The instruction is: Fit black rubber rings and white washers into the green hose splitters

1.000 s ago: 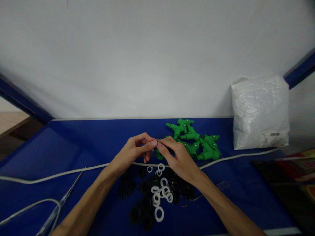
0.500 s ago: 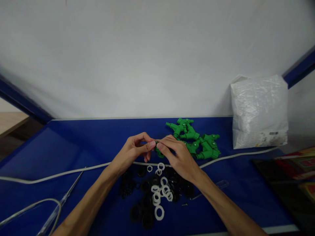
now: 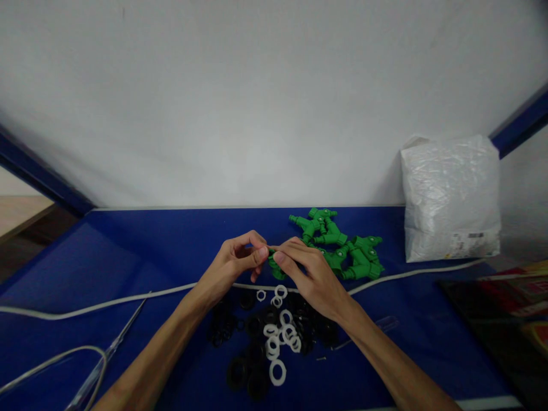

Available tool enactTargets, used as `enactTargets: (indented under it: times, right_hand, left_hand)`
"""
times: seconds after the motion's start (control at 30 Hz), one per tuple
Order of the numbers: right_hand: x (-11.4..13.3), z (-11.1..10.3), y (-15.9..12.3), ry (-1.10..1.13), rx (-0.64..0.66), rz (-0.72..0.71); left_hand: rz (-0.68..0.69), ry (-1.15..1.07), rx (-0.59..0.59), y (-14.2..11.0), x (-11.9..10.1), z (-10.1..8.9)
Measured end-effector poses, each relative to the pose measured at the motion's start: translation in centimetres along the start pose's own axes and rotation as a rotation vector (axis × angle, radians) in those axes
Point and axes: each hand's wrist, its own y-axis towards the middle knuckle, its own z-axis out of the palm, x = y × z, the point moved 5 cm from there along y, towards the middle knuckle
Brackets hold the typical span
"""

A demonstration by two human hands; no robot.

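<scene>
Between my two hands is a green plastic fitting (image 3: 277, 270), mostly covered by fingers. My left hand (image 3: 244, 257) pinches its left end with thumb and forefinger. From the right, my right hand (image 3: 306, 271) closes over it, thumb pressed near the top. Just beyond the right hand lies a pile of green plastic hose connectors (image 3: 363, 257). Below the hands, white ring nuts (image 3: 278, 372) and black rubber rings (image 3: 237, 373) are scattered on the blue table. Any small part at my fingertips is too hidden to make out.
A white cable (image 3: 124, 299) crosses the blue table (image 3: 141, 240) behind my forearms. Long pointed tweezers (image 3: 115, 342) lie at left beside a cable loop. A screwdriver (image 3: 385, 323) is partly under my right forearm. A white plastic package (image 3: 451, 200) stands at the back right.
My hands stay at the same spot with the green fitting, the fingertips shifting only slightly. The whole view has moved a little; the things on the table lie as before.
</scene>
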Motion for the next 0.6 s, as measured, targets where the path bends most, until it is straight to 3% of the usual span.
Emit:
enactTargets:
  times: [0.2,0.3,0.4,0.6]
  right_hand:
    - [0.3,-0.4,0.0,-0.005,-0.017,-0.015]
    - [0.3,-0.5,0.1,-0.017,-0.024,-0.031]
    - [0.2,-0.6,0.2,-0.025,-0.038,-0.037]
    - [0.1,-0.7,-0.1,-0.025,-0.069,-0.022]
  left_hand:
    - [0.055,0.085,-0.045,0.0,-0.3,0.1]
    - [0.033,0.142,0.011,-0.1,-0.4,0.7]
    - [-0.001,0.055,0.061,-0.3,-0.1,1.5]
    - [-0.013,-0.181,0.029,-0.5,0.5,2.3]
